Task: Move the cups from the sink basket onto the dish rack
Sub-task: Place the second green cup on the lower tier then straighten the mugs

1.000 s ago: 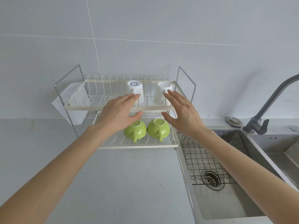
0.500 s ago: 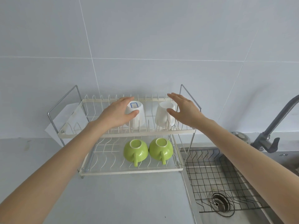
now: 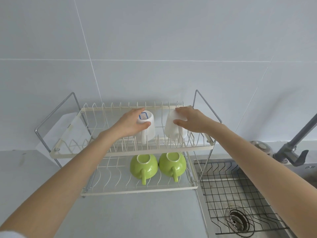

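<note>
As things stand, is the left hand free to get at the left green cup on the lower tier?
Probably not directly. The left hand is wrapped around a white mug on the upper tier, and the left green cup sits below that tier. The open front of the rack leaves a way in once the hand lets go.

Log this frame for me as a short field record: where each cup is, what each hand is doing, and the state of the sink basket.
upper tier: two white mugs, upside down, on the dish rack
white mug with blue label: left, gripped by left hand
plain white mug: right, gripped by right hand
lower tier: two green cups, upside down, side by side, handles toward camera
sink basket: no cups in the visible part
faucet: far right, behind the sink
</note>
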`<control>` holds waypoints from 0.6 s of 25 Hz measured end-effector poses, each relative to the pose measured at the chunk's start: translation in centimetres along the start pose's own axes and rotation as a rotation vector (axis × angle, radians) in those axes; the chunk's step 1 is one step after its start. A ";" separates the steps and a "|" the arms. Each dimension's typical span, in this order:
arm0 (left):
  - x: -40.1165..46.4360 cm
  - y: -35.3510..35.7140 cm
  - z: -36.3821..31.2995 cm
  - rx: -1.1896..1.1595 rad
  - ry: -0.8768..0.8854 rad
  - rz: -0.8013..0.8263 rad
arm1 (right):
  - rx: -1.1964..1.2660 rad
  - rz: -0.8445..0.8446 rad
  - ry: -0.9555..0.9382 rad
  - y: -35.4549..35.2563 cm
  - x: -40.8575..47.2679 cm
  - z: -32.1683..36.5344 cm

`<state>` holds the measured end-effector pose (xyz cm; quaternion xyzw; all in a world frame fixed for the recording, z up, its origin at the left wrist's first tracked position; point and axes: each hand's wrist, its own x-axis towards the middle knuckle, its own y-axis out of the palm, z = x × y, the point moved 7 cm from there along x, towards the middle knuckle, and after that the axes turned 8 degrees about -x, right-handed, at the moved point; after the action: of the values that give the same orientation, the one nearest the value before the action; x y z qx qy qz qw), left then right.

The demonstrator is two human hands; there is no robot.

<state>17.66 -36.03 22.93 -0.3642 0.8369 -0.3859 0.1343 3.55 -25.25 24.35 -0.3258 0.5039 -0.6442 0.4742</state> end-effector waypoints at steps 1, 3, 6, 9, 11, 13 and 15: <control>0.0 0.2 -0.3 -0.002 0.011 -0.007 | 0.003 -0.001 0.003 0.1 0.0 0.0; 0.0 0.7 -0.7 -0.003 0.021 -0.005 | -0.005 0.002 0.005 0.1 -0.1 0.0; 0.5 1.0 -1.0 0.004 0.018 0.014 | -0.018 -0.003 -0.006 0.0 -0.1 0.2; 0.7 1.2 -1.0 0.024 0.005 0.014 | -0.023 -0.007 -0.005 0.0 0.0 0.2; 0.7 1.3 -1.2 0.031 0.005 0.014 | -0.019 -0.007 0.000 0.0 0.0 0.2; 0.7 1.4 -1.4 0.043 0.009 0.011 | -0.010 -0.009 0.003 0.0 0.0 0.3; 0.8 1.3 -1.5 0.048 0.011 0.005 | -0.006 -0.015 0.003 0.1 -0.1 0.4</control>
<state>15.73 -35.19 22.96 -0.3567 0.8290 -0.4077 0.1392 3.91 -25.32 24.38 -0.3300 0.5042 -0.6466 0.4678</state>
